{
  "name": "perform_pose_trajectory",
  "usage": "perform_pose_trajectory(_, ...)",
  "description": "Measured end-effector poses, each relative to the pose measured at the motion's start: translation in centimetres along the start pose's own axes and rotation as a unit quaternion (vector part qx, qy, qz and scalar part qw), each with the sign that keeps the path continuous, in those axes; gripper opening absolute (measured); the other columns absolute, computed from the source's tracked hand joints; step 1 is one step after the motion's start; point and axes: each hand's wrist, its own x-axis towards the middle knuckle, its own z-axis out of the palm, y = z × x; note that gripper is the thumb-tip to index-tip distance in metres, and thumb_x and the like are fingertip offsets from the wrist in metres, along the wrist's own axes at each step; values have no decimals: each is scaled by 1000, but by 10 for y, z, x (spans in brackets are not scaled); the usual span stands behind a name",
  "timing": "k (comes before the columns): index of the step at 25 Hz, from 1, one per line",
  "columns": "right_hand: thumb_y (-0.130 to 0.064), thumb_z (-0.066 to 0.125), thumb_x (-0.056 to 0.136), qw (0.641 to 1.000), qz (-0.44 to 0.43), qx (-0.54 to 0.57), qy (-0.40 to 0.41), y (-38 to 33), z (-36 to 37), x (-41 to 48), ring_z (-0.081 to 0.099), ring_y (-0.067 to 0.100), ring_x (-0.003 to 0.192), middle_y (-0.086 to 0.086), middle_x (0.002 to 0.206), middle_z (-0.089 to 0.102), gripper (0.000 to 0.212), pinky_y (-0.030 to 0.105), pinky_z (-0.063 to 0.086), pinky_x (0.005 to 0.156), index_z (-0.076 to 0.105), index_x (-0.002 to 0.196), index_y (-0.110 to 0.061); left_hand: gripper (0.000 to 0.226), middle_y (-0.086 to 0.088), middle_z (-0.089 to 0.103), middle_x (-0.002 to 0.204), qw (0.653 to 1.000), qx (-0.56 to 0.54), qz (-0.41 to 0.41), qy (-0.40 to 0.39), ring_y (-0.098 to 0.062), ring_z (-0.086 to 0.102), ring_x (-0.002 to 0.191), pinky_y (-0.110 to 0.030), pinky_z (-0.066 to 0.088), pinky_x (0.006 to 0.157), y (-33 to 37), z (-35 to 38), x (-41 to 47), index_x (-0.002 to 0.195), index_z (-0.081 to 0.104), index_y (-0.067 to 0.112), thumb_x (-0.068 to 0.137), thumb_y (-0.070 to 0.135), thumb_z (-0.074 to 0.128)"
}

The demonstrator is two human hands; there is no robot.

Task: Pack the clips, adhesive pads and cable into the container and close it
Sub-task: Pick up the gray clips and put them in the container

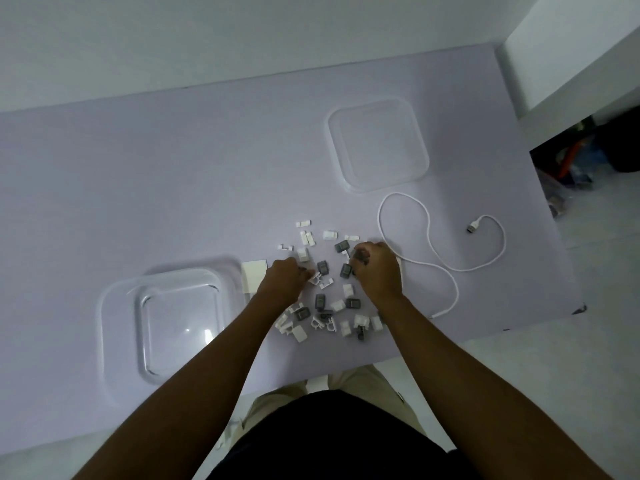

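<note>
Several small white and grey clips lie scattered on the pale table in front of me. My left hand rests over the pile's left side, fingers curled on a white clip. My right hand is closed on a grey clip at the pile's right side. A white sheet of adhesive pads lies just left of my left hand, partly hidden by it. A white cable loops to the right of the clips. The clear container stands open at the left, with nothing inside. Its clear lid lies at the back right.
The table ends at its right edge near the cable's plug. White walls stand behind and at the right. Cluttered items sit on the floor at the far right.
</note>
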Motion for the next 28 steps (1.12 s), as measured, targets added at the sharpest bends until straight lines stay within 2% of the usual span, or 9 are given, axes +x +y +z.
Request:
perform_pose_trajectory(3, -20, 69, 86, 976, 103, 190, 25, -5, -11, -4, 58, 14, 65, 4, 80, 67, 10, 25, 47, 60, 69, 84, -11, 37, -14, 61, 100, 1000, -13, -19, -7, -29, 59, 89, -31, 40, 69, 3, 4, 4, 108, 58, 4, 99, 37, 47)
perform_pose_trajectory(7, -10, 44, 92, 844, 253, 470, -57, -12, -29, -23, 41, 17, 43, 12, 74, 64, 17, 22, 28, 45, 57, 81, -10, 41, -13, 57, 91, 999, -29, -8, -17, -31, 60, 83, -31, 38, 61, -4, 10, 3, 102, 52, 4, 96, 41, 35)
perform_pose_trajectory(12, -10, 36, 85, 731, 252, 626, -99, -12, -40, -52, 46, 19, 52, 10, 72, 59, 23, 25, 27, 48, 59, 81, -11, 32, -21, 62, 103, 999, -22, 6, 26, -35, 61, 86, -38, 46, 70, -2, 5, -6, 114, 49, -2, 102, 25, 37)
perform_pose_trajectory(16, -17, 42, 80, 704, 233, 668, -57, -18, -49, -75, 51, 20, 55, 10, 73, 57, 18, 25, 30, 49, 59, 78, -10, 45, -20, 64, 107, 998, -1, 25, 52, -42, 64, 97, -46, 52, 82, 3, 0, -14, 127, 44, 1, 101, 37, 42)
perform_pose_trajectory(19, -23, 41, 82, 685, 214, 695, -36, -21, -59, -90, 53, 22, 58, 11, 73, 58, 24, 26, 35, 50, 60, 79, -8, 40, -21, 66, 107, 998, -20, 24, 45, -42, 65, 96, -44, 53, 80, 11, 1, -23, 127, 41, 4, 100, 33, 44)
perform_pose_trajectory(21, -32, 42, 93, 689, 231, 686, -24, -23, -59, -97, 52, 22, 57, 9, 67, 57, 34, 26, 37, 49, 58, 73, -9, 36, -21, 65, 111, 998, -48, -1, 45, -41, 65, 98, -44, 54, 82, 11, 3, -21, 129, 40, 1, 102, 25, 39)
perform_pose_trajectory(23, -33, 49, 97, 723, 271, 635, -6, -22, -57, -100, 45, 21, 52, 7, 57, 48, 41, 25, 34, 45, 52, 62, -12, 35, -22, 59, 116, 998, -48, 8, 37, -41, 61, 102, -43, 50, 83, 10, 4, -21, 125, 46, -4, 102, 22, 40)
perform_pose_trajectory(25, -30, 55, 97, 802, 282, 527, 10, -13, -52, -96, 39, 19, 46, 6, 53, 42, 43, 24, 30, 42, 50, 58, -13, 36, -23, 58, 112, 996, -81, -5, 43, -39, 59, 98, -38, 45, 75, 8, 8, -17, 120, 48, -4, 101, 26, 42)
perform_pose_trajectory(28, -28, 63, 94, 936, 189, 296, 29, 12, -43, -85, 43, 15, 47, 3, 53, 49, 34, 27, 37, 49, 63, 68, -7, 29, -21, 61, 106, 988, -138, -23, 62, -31, 54, 87, -34, 39, 73, 12, 7, -18, 107, 51, 1, 102, 26, 38)
